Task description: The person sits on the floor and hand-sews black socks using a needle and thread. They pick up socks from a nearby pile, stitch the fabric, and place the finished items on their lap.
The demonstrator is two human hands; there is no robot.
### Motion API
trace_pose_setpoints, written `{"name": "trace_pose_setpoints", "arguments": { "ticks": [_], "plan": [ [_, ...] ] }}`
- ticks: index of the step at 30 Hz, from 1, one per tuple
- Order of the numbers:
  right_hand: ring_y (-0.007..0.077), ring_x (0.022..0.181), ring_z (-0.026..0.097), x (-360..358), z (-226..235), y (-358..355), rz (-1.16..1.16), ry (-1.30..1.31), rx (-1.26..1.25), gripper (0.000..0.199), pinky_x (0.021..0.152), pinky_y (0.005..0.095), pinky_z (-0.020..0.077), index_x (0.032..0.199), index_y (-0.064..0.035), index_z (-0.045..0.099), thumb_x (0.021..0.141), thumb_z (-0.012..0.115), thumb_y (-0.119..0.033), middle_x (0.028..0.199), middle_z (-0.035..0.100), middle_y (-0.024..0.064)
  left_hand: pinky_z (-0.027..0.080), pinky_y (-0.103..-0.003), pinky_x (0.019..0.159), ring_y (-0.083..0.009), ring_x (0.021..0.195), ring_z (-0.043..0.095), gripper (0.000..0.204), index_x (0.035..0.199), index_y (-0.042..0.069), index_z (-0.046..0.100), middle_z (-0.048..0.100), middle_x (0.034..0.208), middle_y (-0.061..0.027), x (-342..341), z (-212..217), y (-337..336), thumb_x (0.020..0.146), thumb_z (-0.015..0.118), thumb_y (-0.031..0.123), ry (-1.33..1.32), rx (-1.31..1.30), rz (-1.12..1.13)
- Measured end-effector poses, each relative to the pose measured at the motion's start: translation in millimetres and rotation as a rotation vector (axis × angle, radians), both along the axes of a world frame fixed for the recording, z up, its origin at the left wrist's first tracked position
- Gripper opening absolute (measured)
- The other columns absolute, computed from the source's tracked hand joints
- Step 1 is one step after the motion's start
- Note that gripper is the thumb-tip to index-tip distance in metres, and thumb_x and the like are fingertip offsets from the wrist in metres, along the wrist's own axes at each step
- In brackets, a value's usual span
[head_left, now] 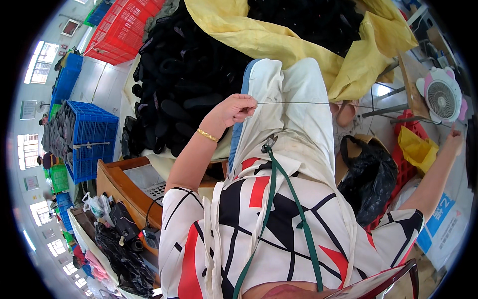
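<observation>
My left hand, with a gold bracelet at the wrist, is closed in a pinch above my left knee. From its fingertips a thin dark thread runs taut to the right, across my white apron. My right hand is stretched far out to the right, its fingers pinched at the thread's other end beside the fan. Whether a needle is there is too small to tell. A large heap of black shoe-shaped pieces lies beside and beyond my left hand. On my lap rests a small metal piece on a green cord.
A yellow sack holding more black pieces lies ahead. At right stand a white fan and a black plastic bag in a carton. To the left are a wooden drawer, a blue crate and a red crate.
</observation>
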State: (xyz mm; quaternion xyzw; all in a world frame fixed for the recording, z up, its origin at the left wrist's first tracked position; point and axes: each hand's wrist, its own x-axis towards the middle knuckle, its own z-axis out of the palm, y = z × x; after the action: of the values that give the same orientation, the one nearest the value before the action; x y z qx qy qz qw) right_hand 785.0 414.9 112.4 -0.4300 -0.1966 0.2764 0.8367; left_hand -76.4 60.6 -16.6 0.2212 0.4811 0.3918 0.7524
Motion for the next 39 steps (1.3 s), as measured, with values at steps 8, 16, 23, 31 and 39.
{"name": "trace_pose_setpoints", "arguments": {
  "ticks": [8, 16, 23, 31, 39],
  "plan": [
    [0.0313, 0.076, 0.054, -15.8, -26.3, -23.8, -0.049, 0.05, -0.075, 0.007, 0.094, 0.0558, 0.0581, 0.09, 0.0151, 0.041, 0.091, 0.041, 0.008, 0.095, 0.044, 0.0184, 0.023, -0.018, 0.037, -0.0018, 0.041, 0.033, 0.014, 0.085, 0.004, 0.063, 0.062, 0.072, -0.0044, 6.5, -0.4, -0.3, 0.094, 0.061, 0.015, 0.049, -0.038, -0.018],
    [0.0309, 0.072, 0.057, 7.4, -3.5, -28.2, -0.31, 0.029, -0.072, 0.013, 0.083, 0.0599, 0.0602, 0.09, 0.0161, 0.041, 0.094, 0.041, 0.003, 0.083, 0.05, 0.0189, 0.025, -0.017, 0.039, -0.0017, 0.042, 0.033, 0.013, 0.088, 0.003, 0.063, 0.063, 0.073, -0.0058, 17.2, -3.7, 10.0, 0.094, 0.061, 0.014, 0.052, -0.021, -0.104],
    [0.0293, 0.075, 0.058, 8.8, 2.8, -46.9, -0.339, 0.009, -0.082, 0.013, 0.082, 0.0575, 0.059, 0.095, 0.0131, 0.043, 0.094, 0.043, 0.0, 0.084, 0.053, 0.0175, 0.024, -0.017, 0.04, -0.0009, 0.043, 0.031, 0.014, 0.091, 0.004, 0.062, 0.062, 0.075, -0.0046, 32.5, 2.7, 28.4, 0.096, 0.062, 0.017, 0.073, 0.03, -0.134],
    [0.0276, 0.08, 0.06, 11.5, -9.3, -70.5, -0.332, -0.006, -0.114, 0.016, 0.083, 0.0532, 0.0574, 0.103, 0.0086, 0.047, 0.093, 0.047, -0.004, 0.088, 0.056, 0.0151, 0.023, -0.017, 0.041, -0.0006, 0.045, 0.03, 0.015, 0.089, 0.006, 0.06, 0.061, 0.076, -0.0032, 48.6, 13.1, 50.6, 0.097, 0.062, 0.019, -0.01, 0.051, -0.209],
    [0.0259, 0.085, 0.061, 10.2, -15.0, -73.8, -0.311, -0.038, -0.148, 0.021, 0.083, 0.049, 0.0558, 0.11, 0.0041, 0.051, 0.092, 0.05, -0.007, 0.093, 0.059, 0.0126, 0.024, -0.018, 0.039, -0.001, 0.043, 0.031, 0.013, 0.09, 0.006, 0.06, 0.064, 0.077, -0.0056, 38.4, -8.2, 39.4, 0.096, 0.062, 0.017, -0.021, -0.036, -0.242]
  ]
}}
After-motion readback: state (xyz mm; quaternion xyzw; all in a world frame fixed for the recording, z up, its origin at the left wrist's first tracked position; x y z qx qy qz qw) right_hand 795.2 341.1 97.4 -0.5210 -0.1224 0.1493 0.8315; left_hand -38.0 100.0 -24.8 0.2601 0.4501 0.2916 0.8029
